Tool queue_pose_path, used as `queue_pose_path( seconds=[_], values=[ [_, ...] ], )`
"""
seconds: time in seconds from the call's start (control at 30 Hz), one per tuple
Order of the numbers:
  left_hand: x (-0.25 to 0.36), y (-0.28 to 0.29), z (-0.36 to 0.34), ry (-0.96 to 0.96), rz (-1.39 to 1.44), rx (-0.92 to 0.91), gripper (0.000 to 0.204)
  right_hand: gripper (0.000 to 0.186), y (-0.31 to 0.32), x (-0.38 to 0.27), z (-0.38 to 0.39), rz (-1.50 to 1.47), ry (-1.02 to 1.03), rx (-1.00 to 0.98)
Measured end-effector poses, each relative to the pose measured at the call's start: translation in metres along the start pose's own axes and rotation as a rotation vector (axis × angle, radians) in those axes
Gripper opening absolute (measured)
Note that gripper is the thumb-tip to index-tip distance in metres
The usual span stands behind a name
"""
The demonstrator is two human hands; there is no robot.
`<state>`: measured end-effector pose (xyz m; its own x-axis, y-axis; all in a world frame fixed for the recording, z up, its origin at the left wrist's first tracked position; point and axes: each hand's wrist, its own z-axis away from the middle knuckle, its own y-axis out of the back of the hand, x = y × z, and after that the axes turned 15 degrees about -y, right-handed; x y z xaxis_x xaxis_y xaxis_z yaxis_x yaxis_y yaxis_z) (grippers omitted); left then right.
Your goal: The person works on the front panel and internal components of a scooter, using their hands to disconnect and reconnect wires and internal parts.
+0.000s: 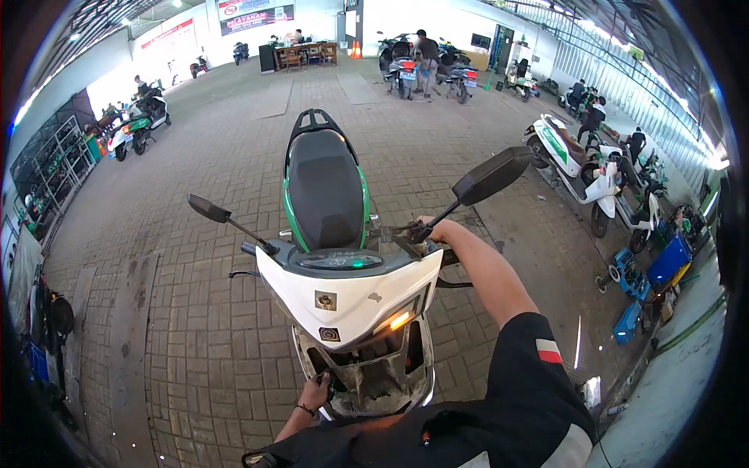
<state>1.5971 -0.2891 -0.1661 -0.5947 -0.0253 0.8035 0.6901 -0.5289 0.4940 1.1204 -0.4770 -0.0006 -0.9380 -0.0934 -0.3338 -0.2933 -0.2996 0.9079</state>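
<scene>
A white scooter [355, 300] with green trim stands with its front toward me. Its black seat [326, 191] points away, and an amber turn signal [399, 320] glows on the right of its front panel. My right hand [438, 231] is closed round the handlebar by the stem of the right mirror [491, 175]; the scooter parts hide some of its fingers. Low at the scooter's front, my left hand [314, 392] has its fingers curled against the dark lower bodywork. Something dark shows at those fingertips, too small to make out. The dashboard display [341, 261] shows a green light.
Several white scooters [558, 148] stand at the right, with people crouching near them. Blue bins [669, 261] line the right wall. A person [426, 62] stands among parked scooters at the back. A desk [300, 56] stands farther off. Metal racks [58, 168] are on the left.
</scene>
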Motion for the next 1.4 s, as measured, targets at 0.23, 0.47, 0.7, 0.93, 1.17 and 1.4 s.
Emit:
queue_pose_path(
  seconds=[0.23,0.47,0.7,0.93,1.17,1.4],
  values=[
    [-0.054,-0.026,-0.014,-0.179,-0.032,0.082,0.063,0.03,0.006,-0.013,0.005,-0.064,-0.121,-0.008],
    [-0.029,-0.025,-0.005,-0.584,-0.556,0.347,0.041,0.028,-0.017,0.039,-0.017,-0.058,-0.208,-0.004],
    [-0.005,0.0,0.015,-0.341,-0.456,0.244,0.028,0.028,0.002,-0.019,-0.004,-0.032,-0.074,-0.06],
    [-0.001,0.004,0.009,-0.294,-0.451,0.197,0.032,0.034,-0.008,0.014,-0.007,-0.227,-0.286,-0.112],
    [0.007,0.016,0.015,-0.28,-0.328,0.245,0.029,0.035,0.001,-0.014,0.001,-0.259,-0.16,-0.034],
    [0.014,0.021,0.006,-0.307,-0.269,0.238,0.029,0.031,0.008,-0.02,0.013,-0.074,-0.237,0.02]
  ],
)
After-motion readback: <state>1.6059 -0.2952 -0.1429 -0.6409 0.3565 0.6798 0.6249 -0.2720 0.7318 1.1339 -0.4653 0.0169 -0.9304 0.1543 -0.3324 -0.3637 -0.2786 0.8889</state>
